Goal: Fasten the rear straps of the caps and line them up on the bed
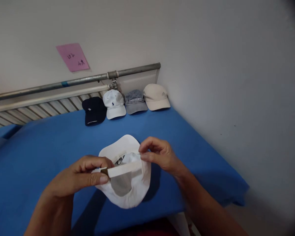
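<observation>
A white cap [140,183] is held above the blue cloth, its brim pointing away and its inside and back strap facing me. My left hand [88,173] pinches the strap beside a brass-coloured buckle [104,171], thumb on the near side. On the right, my right hand [159,154] grips the cap's edge between thumb and fingers. Dark print shows on a label inside the cap.
Along the back of the blue-covered surface [51,141] stand a black cap [95,113], a white cap with a small logo [114,105], a grey cap [135,102] and a beige cap [156,97]. Behind are a radiator [34,113], a metal pipe [88,79] and a pink paper [73,57].
</observation>
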Motion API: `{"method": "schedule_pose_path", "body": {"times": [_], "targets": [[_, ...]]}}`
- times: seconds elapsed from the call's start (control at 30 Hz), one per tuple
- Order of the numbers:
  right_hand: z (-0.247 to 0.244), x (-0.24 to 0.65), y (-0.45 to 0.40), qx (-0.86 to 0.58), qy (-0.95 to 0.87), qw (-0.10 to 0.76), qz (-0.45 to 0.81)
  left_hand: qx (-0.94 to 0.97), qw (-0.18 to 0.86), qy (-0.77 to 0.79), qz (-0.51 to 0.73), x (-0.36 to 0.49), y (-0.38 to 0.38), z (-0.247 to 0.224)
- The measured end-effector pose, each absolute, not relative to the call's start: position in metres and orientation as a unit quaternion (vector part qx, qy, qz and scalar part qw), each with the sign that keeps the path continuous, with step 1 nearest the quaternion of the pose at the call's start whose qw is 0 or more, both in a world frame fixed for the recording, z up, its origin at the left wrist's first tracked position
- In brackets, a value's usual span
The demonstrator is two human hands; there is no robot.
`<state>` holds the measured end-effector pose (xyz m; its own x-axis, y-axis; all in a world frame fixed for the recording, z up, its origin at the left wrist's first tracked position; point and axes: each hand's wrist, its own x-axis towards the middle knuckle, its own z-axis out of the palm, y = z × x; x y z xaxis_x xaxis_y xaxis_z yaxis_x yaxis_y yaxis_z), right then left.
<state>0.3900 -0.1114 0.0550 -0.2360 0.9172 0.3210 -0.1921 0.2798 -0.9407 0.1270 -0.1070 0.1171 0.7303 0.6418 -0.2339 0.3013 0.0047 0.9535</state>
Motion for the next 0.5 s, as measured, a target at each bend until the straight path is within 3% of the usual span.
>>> {"method": "schedule_pose_path", "body": {"times": [0.1,0.27,0.4,0.5], "targets": [[0.055,0.390,-0.115,-0.309,-0.575,0.549,0.523,0.719,0.620,0.294,0.109,0.130,-0.114,0.122],[0.046,0.393,-0.126,-0.338,-0.632,0.551,0.428,0.781,0.564,0.263,0.055,0.128,-0.125,0.125],[0.036,0.397,-0.138,-0.327,-0.696,0.525,0.365,0.782,0.568,0.239,0.091,0.115,-0.130,0.124],[0.033,0.393,-0.147,-0.323,-0.753,0.458,0.344,0.763,0.567,0.274,0.148,0.106,-0.135,0.121]]}}
